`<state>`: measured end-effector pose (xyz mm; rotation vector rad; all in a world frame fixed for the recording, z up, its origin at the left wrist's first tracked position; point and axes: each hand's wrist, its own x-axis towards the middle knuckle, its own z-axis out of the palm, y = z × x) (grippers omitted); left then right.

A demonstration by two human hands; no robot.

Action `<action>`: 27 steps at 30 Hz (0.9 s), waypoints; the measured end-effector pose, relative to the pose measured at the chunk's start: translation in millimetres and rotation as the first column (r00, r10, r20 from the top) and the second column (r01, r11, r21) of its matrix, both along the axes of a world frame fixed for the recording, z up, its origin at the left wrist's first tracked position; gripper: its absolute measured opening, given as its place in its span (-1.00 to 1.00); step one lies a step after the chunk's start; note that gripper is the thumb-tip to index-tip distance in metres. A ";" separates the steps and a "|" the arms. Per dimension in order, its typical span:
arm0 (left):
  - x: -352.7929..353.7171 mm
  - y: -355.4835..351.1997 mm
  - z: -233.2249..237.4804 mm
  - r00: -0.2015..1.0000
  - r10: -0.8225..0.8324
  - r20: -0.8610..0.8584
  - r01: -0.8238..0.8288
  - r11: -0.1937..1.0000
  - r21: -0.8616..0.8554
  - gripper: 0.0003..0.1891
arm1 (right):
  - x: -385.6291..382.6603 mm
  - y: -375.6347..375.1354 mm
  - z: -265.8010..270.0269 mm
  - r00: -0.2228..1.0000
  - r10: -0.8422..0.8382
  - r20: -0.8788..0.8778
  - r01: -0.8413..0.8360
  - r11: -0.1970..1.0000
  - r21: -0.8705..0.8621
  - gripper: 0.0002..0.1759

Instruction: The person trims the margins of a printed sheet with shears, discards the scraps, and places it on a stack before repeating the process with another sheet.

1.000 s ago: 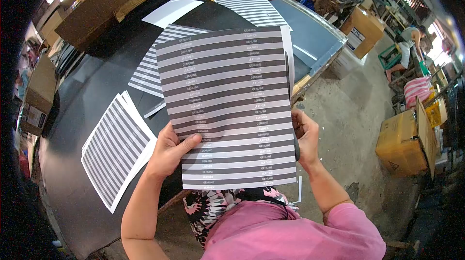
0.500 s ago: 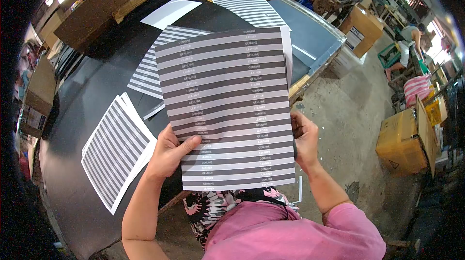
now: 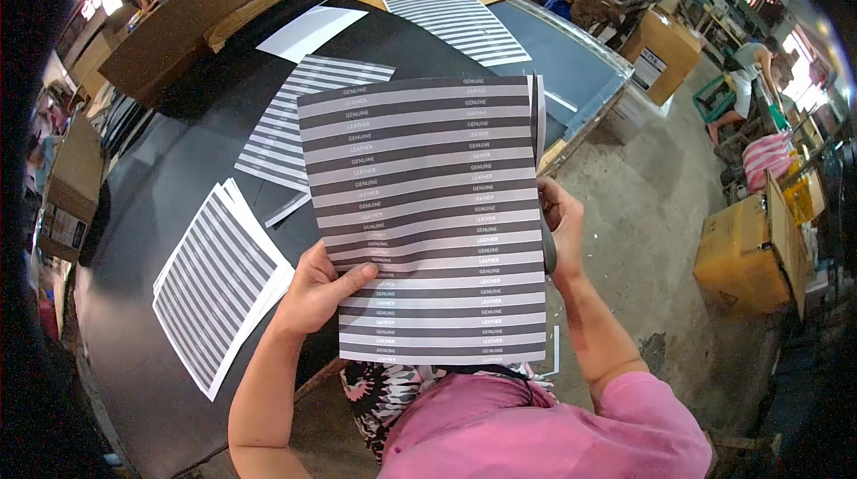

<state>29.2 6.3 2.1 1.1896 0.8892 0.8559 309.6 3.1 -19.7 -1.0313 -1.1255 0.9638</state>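
Note:
A sheet printed with grey and white stripes and the words "GENUINE LEATHER" (image 3: 428,202) is held up in front of me. My left hand (image 3: 323,290) grips its left edge, thumb on the front and fingers behind. At the sheet's right edge, my right hand (image 3: 564,227) is closed around the dark handle of what look like scissors (image 3: 549,251); their blades are hidden behind the paper. A narrow strip (image 3: 539,117) stands apart along the upper right edge. A stack of similar striped sheets (image 3: 219,287) lies on the black table (image 3: 125,336) to the left.
More striped sheets (image 3: 460,25) and a blank white sheet (image 3: 312,31) lie farther back on the table. Cardboard boxes (image 3: 745,251) stand on the floor at right. A person (image 3: 750,77) bends over in the right background. A thin white strip (image 3: 555,349) is on the floor.
The held sheet has shifted slightly down in view, and my left hand with it. My right hand has moved a little up along the sheet's right edge, showing more of the dark handle.

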 end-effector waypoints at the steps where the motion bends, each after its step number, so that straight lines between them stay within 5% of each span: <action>1: -0.1 0.4 -0.9 1.000 0.000 -0.002 0.000 1.000 0.009 -0.55 | 0.5 0.6 -0.4 1.000 0.005 -0.001 -0.005 1.000 -0.008 -0.57; 19: -0.1 1.8 -5.1 0.999 0.025 0.021 -0.024 1.000 -0.020 -0.55 | 0.6 -0.1 -3.8 0.992 -0.058 0.116 0.059 0.998 -0.013 -0.64; 27: 0.2 0.6 -3.9 0.999 0.019 0.029 -0.018 0.999 -0.029 -0.55 | -5.1 -5.5 6.6 0.998 -0.040 0.041 0.041 0.999 -0.030 -0.67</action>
